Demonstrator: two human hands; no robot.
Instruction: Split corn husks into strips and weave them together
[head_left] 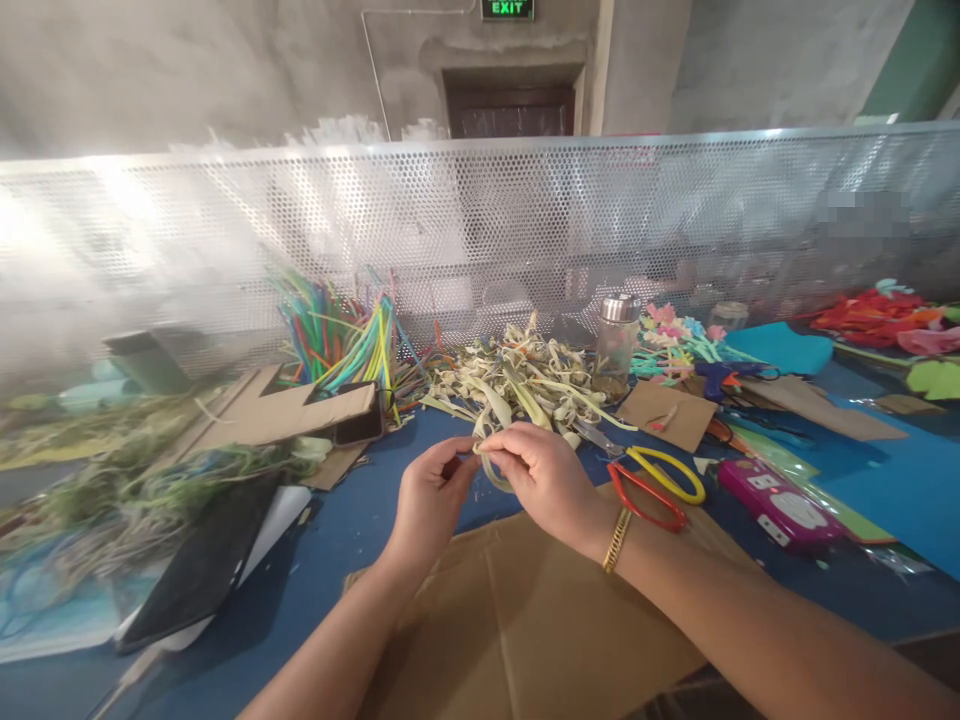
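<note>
A thin pale green strip (495, 474) is pinched between my two hands at the centre, its loop hanging below the fingertips. My left hand (435, 490) has thumb and forefinger pressed together on its left end. My right hand (544, 480), with a gold bracelet on the wrist, grips it from the right, the fingertips nearly touching those of the left. Just beyond the hands lies a heap of similar pale strips (525, 375). Under my forearms is a brown cardboard sheet (510, 620).
Scissors (660, 485) with red and yellow handles lie beside my right wrist, near a purple box (780, 505). Colourful stems (337, 340) and a glass jar (616, 345) stand behind. Cardboard, a dark tablet (202, 560) and green fibres fill the left. A perforated metal screen (510, 220) borders the table.
</note>
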